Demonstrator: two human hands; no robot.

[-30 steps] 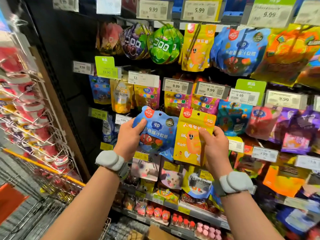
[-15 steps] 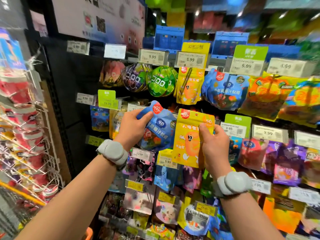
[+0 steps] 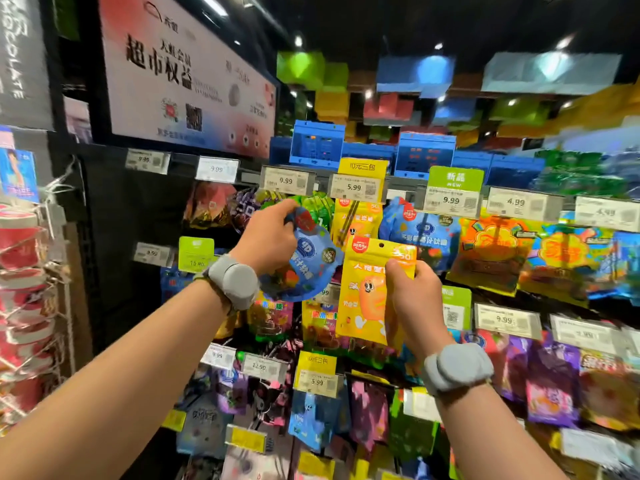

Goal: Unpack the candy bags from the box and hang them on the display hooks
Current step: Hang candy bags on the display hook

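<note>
Two bags, blue bag in left hand, yellow bag in right hand

A blue candy bag, a yellow candy bag with an orange cartoon figure.

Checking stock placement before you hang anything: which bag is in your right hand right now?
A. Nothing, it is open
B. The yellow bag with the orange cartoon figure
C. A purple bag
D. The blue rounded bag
B: the right hand grips the yellow bag by its right edge, while the left hand holds the blue bag.
</note>
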